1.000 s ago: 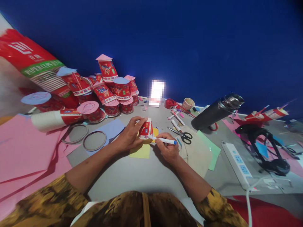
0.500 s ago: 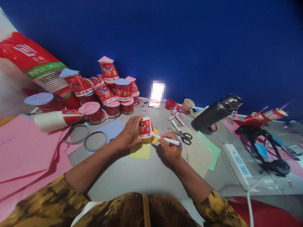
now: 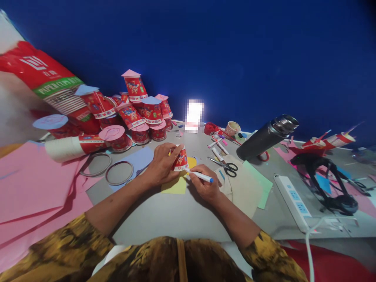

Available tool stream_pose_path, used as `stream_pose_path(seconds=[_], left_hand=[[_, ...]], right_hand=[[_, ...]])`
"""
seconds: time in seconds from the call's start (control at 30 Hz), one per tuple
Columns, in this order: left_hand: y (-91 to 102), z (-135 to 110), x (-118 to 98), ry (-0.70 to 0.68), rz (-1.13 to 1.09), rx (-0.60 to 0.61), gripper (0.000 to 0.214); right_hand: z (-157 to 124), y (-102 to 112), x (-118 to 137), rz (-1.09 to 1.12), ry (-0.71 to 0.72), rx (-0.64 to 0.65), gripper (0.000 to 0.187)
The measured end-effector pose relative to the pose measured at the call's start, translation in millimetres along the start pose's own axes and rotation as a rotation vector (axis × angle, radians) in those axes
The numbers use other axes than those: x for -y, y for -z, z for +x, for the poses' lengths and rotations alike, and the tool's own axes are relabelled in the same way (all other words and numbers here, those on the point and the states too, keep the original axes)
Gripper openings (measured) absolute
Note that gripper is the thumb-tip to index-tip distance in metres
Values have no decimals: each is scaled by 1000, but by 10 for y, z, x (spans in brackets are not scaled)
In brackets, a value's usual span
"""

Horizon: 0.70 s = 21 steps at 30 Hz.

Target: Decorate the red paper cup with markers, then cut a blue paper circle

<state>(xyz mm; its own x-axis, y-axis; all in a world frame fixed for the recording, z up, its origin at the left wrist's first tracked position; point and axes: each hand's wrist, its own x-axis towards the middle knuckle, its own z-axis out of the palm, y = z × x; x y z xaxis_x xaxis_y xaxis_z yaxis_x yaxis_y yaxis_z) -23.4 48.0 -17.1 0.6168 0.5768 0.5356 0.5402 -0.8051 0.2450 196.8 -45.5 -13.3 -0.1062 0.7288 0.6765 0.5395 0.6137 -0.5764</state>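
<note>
The right hand (image 3: 207,186) pinches a white marker (image 3: 202,176), its long axis slanting leftward to the paper cup (image 3: 180,159); the left hand (image 3: 161,165) grips the cup

Mottled yellow-black sleeves (image 3: 70,243), matching top (image 3: 152,258) (tan strip (image 3: 181,258) down middle).

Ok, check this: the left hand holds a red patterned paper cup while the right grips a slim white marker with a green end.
Not green: the head view shows a blue end on the slim white marker. The left hand does hold the red patterned paper cup, the right hand the marker.
</note>
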Motion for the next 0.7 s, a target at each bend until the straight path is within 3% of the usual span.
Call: stream_pose_path(seconds=[0.7], left_hand=[[8,13,-27,21,1,0,81]], right_hand=[[-18,-61,-49,-29,44,53,10]])
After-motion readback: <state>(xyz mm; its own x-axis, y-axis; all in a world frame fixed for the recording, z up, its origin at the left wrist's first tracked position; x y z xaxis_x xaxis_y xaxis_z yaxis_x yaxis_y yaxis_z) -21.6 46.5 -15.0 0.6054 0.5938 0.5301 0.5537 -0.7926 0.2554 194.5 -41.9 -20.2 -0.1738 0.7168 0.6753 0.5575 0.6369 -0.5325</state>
